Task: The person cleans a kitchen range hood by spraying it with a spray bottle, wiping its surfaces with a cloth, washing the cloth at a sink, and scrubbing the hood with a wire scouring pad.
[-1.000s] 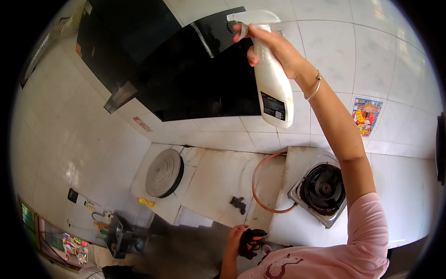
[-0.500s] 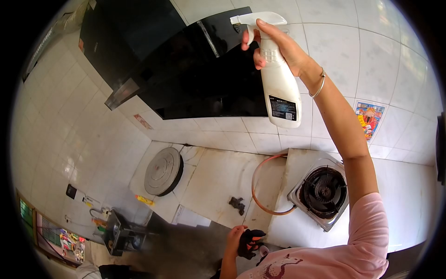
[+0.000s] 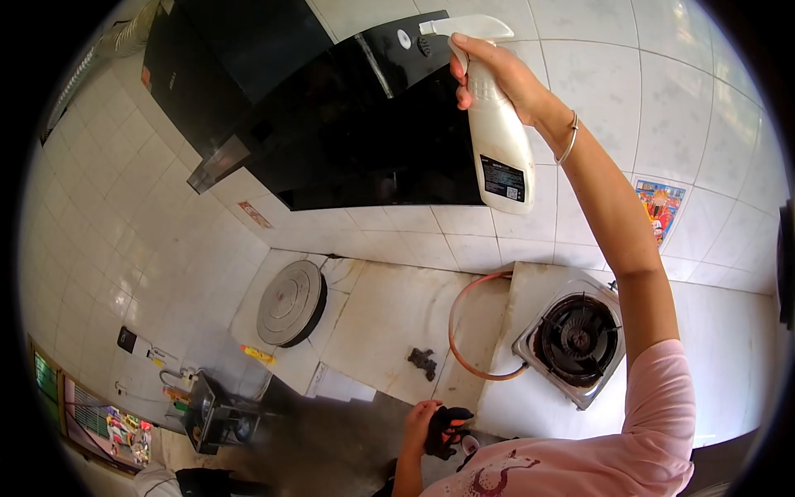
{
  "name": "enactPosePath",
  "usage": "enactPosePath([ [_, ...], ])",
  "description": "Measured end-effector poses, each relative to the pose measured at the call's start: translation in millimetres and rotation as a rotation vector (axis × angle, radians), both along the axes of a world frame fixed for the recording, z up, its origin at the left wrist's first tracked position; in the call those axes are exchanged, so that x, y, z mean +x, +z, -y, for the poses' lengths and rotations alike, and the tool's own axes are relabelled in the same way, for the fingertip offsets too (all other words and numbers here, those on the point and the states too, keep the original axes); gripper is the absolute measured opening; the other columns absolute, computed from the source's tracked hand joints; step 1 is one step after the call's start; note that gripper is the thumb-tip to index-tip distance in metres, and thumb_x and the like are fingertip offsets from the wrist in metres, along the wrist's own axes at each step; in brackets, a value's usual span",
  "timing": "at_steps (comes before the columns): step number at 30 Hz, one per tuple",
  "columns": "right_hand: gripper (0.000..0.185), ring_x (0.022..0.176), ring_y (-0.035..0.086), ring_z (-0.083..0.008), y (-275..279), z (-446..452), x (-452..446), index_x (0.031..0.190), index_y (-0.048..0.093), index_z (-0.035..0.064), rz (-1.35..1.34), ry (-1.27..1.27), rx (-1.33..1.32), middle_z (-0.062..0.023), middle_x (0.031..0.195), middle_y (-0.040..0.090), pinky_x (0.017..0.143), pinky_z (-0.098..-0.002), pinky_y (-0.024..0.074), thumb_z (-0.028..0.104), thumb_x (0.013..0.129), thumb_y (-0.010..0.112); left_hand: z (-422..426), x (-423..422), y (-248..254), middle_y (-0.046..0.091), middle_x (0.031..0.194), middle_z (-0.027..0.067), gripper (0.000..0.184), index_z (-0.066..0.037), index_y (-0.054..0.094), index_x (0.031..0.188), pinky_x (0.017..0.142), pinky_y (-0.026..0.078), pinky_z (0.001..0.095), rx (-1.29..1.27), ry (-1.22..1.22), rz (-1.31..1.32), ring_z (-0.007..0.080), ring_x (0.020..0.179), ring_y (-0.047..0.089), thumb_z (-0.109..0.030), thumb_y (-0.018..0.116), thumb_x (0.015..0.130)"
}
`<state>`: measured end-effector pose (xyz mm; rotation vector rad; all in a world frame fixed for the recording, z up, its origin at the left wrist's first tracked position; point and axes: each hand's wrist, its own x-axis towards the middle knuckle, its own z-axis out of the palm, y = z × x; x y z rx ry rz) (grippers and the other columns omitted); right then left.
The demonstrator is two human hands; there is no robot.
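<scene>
High in the head view, my right hand (image 3: 497, 73) is wrapped round the neck of a white spray bottle (image 3: 503, 153) with a dark label. Its fingers press the trigger in, and the nozzle points left at the black range hood (image 3: 373, 141). Just off the nozzle tip a white oval patch (image 3: 404, 39) shows against the hood; whether it is spray or part of the hood I cannot tell. Down by my body, my left hand (image 3: 418, 427) is closed on black-and-orange gloves (image 3: 447, 432).
Below stands a gas stove (image 3: 577, 340) with an orange hose (image 3: 460, 348). A dark crumpled rag (image 3: 422, 363), a round grey-topped disc (image 3: 291, 305) and a yellow item (image 3: 257, 354) lie on the counter (image 3: 377, 319). A black metal stand (image 3: 219, 414) is at lower left.
My right fingers have squeezed the trigger in. The bottle has shifted slightly up and right, and the white patch is now visible beside the nozzle. My left hand has barely moved.
</scene>
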<state>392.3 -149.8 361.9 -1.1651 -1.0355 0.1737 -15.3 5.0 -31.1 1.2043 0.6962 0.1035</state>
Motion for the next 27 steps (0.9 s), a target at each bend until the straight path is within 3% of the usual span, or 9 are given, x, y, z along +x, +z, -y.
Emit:
enactPosePath([
  [14,0.043,0.054,0.059,-0.0115,6,9,8,0.083,0.056,0.0081,-0.049,-0.122,0.131,-0.0005,0.071,0.052,0.053,-0.0261,0.0511,0.05,0.091,0.057,-1,-5,-6,0.061,0.085,0.0116,0.03,0.001,0.054,0.11,0.052,0.057,0.0331,0.016,0.026,-0.011,0.0217,0.061,0.065,-0.026,0.055,0.097],
  [22,0.05,0.054,0.057,-0.0111,23,16,41,0.094,0.06,0.0049,-0.141,-0.22,0.007,-0.0025,0.091,0.049,0.049,-0.0258,0.0478,0.055,0.088,0.058,-1,-7,-6,0.06,0.09,0.0135,0.026,0.0,0.055,0.108,0.055,0.058,0.0356,0.033,0.057,-0.017,0.0228,0.065,0.066,-0.023,0.053,0.098],
  [27,0.051,0.053,0.056,-0.0106,22,14,45,0.092,0.061,0.0061,-0.042,-0.31,0.036,-0.0026,0.081,0.055,0.05,-0.0257,0.0487,0.057,0.087,0.059,0,-9,-8,0.061,0.091,0.0139,0.026,0.001,0.054,0.109,0.057,0.059,0.0365,0.033,0.066,0.016,0.0233,0.07,0.067,-0.023,0.052,0.098],
])
